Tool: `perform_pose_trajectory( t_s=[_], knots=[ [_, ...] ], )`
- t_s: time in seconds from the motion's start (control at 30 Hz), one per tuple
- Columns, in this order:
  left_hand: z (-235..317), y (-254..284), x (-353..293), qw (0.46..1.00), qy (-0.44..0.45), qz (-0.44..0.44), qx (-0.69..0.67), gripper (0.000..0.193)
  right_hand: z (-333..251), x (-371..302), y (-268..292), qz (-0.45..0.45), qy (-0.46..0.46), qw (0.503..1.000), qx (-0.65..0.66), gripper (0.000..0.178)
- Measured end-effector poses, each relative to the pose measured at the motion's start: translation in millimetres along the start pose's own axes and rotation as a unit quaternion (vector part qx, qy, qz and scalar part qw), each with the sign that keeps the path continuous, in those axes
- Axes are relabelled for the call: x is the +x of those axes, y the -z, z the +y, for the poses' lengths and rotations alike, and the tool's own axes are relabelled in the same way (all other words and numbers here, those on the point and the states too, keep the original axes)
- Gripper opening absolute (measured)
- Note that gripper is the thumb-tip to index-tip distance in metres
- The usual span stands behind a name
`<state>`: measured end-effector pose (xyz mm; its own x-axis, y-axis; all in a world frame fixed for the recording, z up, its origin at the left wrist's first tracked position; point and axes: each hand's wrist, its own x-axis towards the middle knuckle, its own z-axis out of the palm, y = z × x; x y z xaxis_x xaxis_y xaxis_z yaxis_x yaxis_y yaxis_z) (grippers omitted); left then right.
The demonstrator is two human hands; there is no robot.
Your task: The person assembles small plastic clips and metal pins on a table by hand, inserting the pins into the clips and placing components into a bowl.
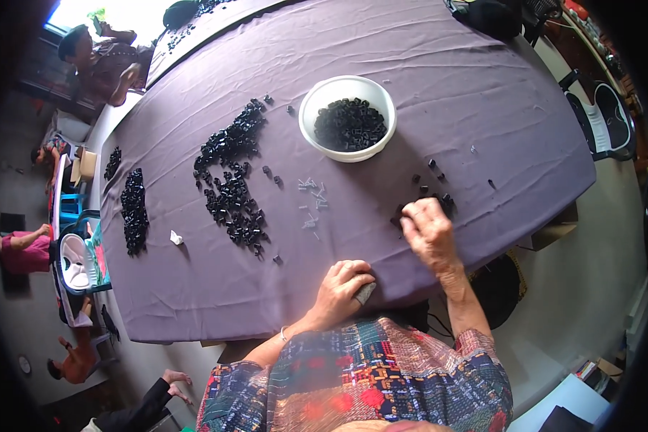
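Observation:
My left hand rests at the near edge of the table, its fingers curled round a small grey thing whose kind I cannot make out. To the right, my right hand is over the cloth with its fingers pressed together; what is between them, if anything, is hidden. Small black plastic pieces lie right beside its fingertips, and a few loose black pieces are scattered just beyond. Thin clear pieces lie on the cloth ahead of my left hand.
A white round tub holds many black pieces. Heaps of black pieces and another pile spread leftward, with a crumpled white scrap between. A purple-grey cloth covers the table. Other people are at the left.

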<state>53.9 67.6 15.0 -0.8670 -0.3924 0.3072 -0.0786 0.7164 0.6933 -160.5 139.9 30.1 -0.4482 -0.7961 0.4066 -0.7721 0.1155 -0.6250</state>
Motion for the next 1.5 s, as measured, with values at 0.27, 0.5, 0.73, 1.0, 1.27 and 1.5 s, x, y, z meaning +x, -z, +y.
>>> perform_pose_trajectory(
  t_s=[0.27, 0.5, 0.73, 1.0, 1.27, 1.5],
  knots=[
    [0, 2, 1, 1.0, 0.009, 0.0, -0.02, 0.031, 95, 162, -11, 0.05, -0.031, 0.998, 0.031, 0.017],
    [-5, -2, 0, 0.999, 0.012, 0.018, -0.033, 0.026, 146, 245, -68, -0.035, -0.068, 0.997, 0.011, 0.023],
    [-3, -3, -3, 0.999, 0.026, 0.023, -0.035, 0.022, 151, 248, -83, -0.082, -0.02, 0.987, -0.138, 0.014],
    [-3, -2, 3, 0.997, 0.019, 0.054, -0.059, 0.015, 86, 180, -16, 0.007, -0.08, 0.996, 0.031, 0.006],
    [-8, -5, -1, 0.997, 0.001, 0.057, -0.06, 0.018, -14, 88, -60, -0.145, 0.137, 0.978, 0.067, 0.007],
    [-7, -9, -7, 0.997, -0.008, 0.058, -0.059, 0.021, -31, 66, -92, -0.14, 0.129, 0.981, 0.039, 0.011]
  ],
)
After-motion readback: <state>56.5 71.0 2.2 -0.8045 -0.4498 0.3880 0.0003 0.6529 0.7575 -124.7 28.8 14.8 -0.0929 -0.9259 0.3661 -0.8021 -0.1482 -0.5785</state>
